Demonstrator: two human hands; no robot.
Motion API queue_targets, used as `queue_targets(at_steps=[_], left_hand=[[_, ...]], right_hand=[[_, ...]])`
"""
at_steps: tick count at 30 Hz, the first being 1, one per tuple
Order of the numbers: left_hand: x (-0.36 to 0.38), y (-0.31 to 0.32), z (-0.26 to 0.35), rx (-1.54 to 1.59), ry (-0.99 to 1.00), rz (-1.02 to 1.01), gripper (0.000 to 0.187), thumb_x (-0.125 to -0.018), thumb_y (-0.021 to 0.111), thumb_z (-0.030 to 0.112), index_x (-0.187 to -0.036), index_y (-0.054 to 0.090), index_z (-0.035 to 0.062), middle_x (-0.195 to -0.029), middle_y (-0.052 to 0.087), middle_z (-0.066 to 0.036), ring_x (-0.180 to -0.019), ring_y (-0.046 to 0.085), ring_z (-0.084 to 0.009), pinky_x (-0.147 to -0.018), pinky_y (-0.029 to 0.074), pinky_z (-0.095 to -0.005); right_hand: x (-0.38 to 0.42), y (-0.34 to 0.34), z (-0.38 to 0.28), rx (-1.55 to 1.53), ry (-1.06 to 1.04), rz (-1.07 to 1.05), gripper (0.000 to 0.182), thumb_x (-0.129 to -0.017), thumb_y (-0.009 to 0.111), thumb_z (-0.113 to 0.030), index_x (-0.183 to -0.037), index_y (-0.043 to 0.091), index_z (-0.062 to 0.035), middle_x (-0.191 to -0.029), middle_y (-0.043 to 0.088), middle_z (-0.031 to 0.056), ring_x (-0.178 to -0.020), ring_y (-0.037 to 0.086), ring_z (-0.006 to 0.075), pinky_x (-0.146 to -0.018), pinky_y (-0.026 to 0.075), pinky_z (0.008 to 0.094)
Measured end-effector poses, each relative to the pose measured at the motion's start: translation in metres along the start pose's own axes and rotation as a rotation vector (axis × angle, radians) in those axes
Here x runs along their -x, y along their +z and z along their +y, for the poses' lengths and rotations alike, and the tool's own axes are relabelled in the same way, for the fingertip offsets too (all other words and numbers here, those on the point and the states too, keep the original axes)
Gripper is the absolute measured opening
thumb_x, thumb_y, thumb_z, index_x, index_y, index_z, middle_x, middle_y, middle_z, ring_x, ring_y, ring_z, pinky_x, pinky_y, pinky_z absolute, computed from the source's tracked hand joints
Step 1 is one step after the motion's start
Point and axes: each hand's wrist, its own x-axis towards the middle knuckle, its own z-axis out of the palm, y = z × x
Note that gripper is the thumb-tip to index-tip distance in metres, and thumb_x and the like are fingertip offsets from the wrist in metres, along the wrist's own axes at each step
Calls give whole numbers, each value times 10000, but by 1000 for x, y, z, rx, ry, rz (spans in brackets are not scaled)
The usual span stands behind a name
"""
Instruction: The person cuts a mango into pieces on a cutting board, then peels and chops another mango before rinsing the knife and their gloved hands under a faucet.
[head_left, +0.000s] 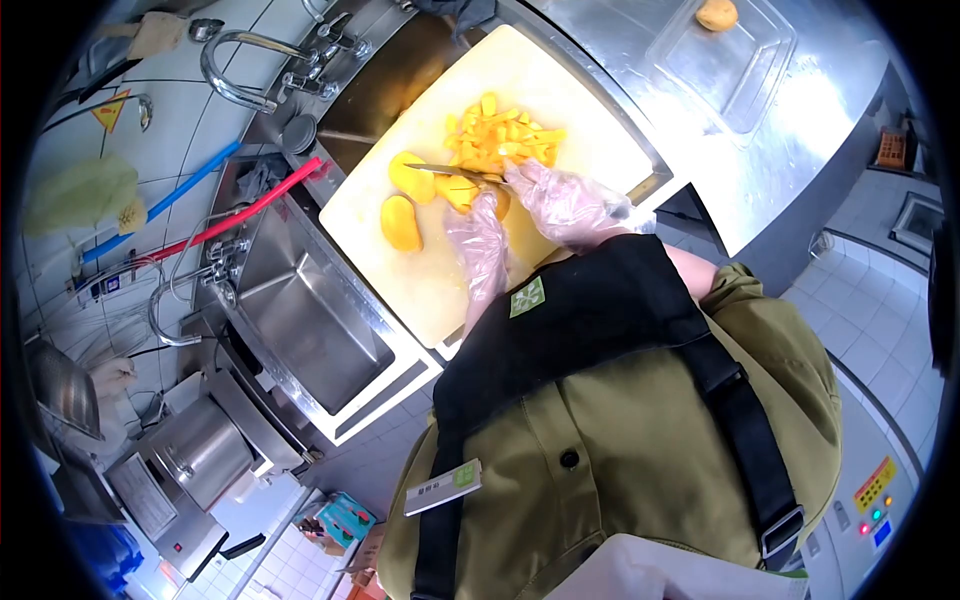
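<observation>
A white cutting board lies across a sink. My right hand, in a clear plastic glove, is closed on a knife whose blade points left across the fruit. My left hand, also gloved, has its fingers pressed on a partly cut yellow fruit piece just below the blade. Two larger yellow fruit pieces, one upper and one lower, lie to the left. Beyond the knife is a pile of cut yellow chunks.
An empty steel sink is left of the board, with faucets behind. A clear plastic tray with a round yellowish item stands on the steel counter at right. Red and blue hoses run at left.
</observation>
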Motion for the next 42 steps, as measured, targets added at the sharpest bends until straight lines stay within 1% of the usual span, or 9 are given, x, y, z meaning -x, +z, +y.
queue_targets(at_steps=[3,6,13,17,23,29,38,41,42], left_hand=[[9,4,14,27,-107,-20,267,-772,530,69,-1031,509,3,-807,557,-56,-612,496,-120,-512,396,-240],[12,4,4,217,77,-67,259,-775,536,82,-1023,517,7,-827,563,-59,-653,512,-120,-546,407,-236],[-13,-20,12,-53,-117,-301,322,-765,538,64,-1071,466,-5,-850,561,-93,-732,549,-183,-635,458,-266],[-14,-10,16,246,-134,-138,303,-762,547,67,-1047,469,-1,-838,555,-92,-667,551,-180,-532,445,-254],[3,-7,42,114,-90,-180,259,-760,515,55,-1009,478,-6,-803,552,-89,-626,548,-176,-489,438,-248],[0,-4,18,83,106,-154,224,-782,489,84,-996,528,34,-739,542,-34,-495,448,-90,-414,357,-221],[13,-1,9,304,62,-145,279,-752,505,114,-1018,523,33,-809,546,-44,-646,512,-136,-528,422,-244],[19,-13,2,50,148,-219,322,-735,505,109,-1047,512,28,-849,545,-70,-719,523,-174,-584,449,-281],[21,-10,4,92,63,-165,345,-733,503,108,-1065,495,16,-890,538,-90,-764,527,-195,-623,454,-298]], right_hand=[[2,-6,0,-48,8,-4,466,-830,380,-118,-1287,332,-40,-1233,437,205,-1056,505,308,-890,409,362],[3,14,21,20,17,159,409,-855,346,-122,-1255,380,-43,-1213,456,206,-1038,515,315,-891,407,373],[8,7,23,-146,75,286,344,-874,346,-146,-1185,457,-46,-1095,522,214,-972,531,343,-853,422,395],[3,-5,16,-235,50,196,375,-857,362,-141,-1223,434,-99,-1098,530,193,-906,559,343,-813,446,393],[12,-13,16,277,-188,325,444,-763,463,-137,-1200,471,-57,-1104,554,127,-744,611,221,-646,500,313],[9,-6,16,338,-232,364,483,-808,394,-131,-1281,343,-51,-1180,497,160,-773,604,280,-672,489,359],[-6,6,19,132,-191,254,445,-821,390,-124,-1257,373,-34,-1151,503,198,-844,587,301,-752,467,375],[-19,45,51,-99,-110,373,368,-832,393,-97,-1187,450,-18,-1087,529,215,-916,562,305,-792,450,365],[-15,28,35,-411,124,438,289,-839,412,-86,-1098,511,-6,-1006,550,214,-939,541,326,-807,440,356]])
